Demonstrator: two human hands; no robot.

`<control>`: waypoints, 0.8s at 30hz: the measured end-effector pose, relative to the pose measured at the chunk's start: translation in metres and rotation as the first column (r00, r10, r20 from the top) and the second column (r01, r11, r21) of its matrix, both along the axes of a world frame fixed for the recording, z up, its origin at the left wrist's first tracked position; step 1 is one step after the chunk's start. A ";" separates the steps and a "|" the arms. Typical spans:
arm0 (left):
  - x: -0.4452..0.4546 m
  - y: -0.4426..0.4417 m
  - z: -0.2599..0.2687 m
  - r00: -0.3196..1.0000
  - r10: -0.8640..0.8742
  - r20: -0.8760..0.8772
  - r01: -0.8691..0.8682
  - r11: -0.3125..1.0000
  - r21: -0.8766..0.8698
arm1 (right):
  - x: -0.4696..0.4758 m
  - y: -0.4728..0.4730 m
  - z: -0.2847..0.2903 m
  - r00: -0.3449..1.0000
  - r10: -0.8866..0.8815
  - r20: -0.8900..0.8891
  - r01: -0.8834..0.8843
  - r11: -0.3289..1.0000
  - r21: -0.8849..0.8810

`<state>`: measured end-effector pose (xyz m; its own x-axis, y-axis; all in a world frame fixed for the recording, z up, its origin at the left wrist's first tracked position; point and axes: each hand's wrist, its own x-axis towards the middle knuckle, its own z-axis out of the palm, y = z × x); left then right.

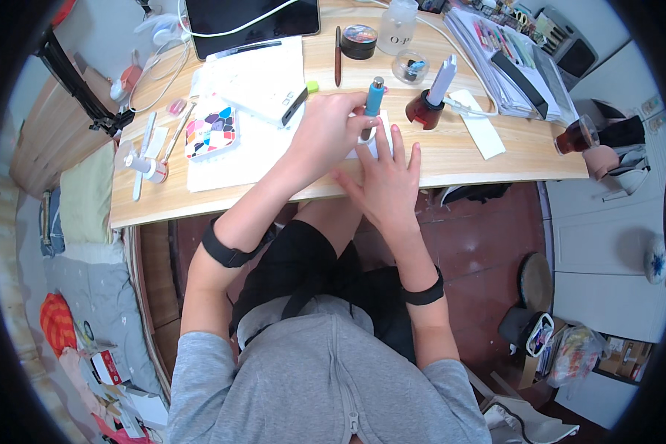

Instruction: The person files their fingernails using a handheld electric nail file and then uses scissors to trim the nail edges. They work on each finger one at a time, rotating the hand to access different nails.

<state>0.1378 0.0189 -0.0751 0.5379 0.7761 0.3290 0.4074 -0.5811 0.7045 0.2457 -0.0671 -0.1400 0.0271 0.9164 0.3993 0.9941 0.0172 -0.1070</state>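
My left hand (330, 119) grips a blue cylindrical tool (374, 100) between thumb and fingers. The tool stands nearly upright, silver tip up, and its dark lower end is partly covered by my fingers. Palm down at the table's front edge, my right hand (389, 186) has its fingers spread and holds nothing. A small white piece (366, 136) shows between the two hands, close to the right index finger; what it is cannot be made out. Left of my left hand, a white box-shaped device (269, 105) with a dark end panel lies on white paper (238, 172).
A patterned case (213, 132), a nail file (143, 158) and a white bottle (147, 167) lie left on the wooden table (322, 55). Behind my hands are a black jar (359, 41), a clear dish (410, 66) and a dark red holder (423, 110). A drinking glass (577, 135) stands near the right edge.
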 end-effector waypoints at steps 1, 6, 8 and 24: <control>-0.007 -0.001 0.000 1.000 0.004 -0.011 -0.004 1.000 0.020 | 0.000 0.000 0.000 1.000 0.004 -0.006 -0.003 1.000 0.016; -0.026 0.005 0.001 0.998 0.069 0.006 -0.070 0.996 0.053 | 0.000 0.001 -0.001 0.999 0.016 -0.046 -0.014 0.999 0.044; -0.017 0.012 0.000 0.994 0.092 0.061 -0.096 0.993 0.064 | 0.000 0.001 -0.001 0.999 0.020 -0.051 -0.017 0.999 0.047; -0.025 0.004 0.005 0.996 0.083 -0.028 -0.085 0.994 -0.064 | 0.000 0.001 0.000 0.999 0.015 -0.032 -0.014 0.999 0.032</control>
<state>0.1127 0.0233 -0.0699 0.4773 0.8383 0.2634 0.4712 -0.4972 0.7286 0.2453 -0.0663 -0.1399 0.0270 0.9034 0.4278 0.9898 0.0356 -0.1378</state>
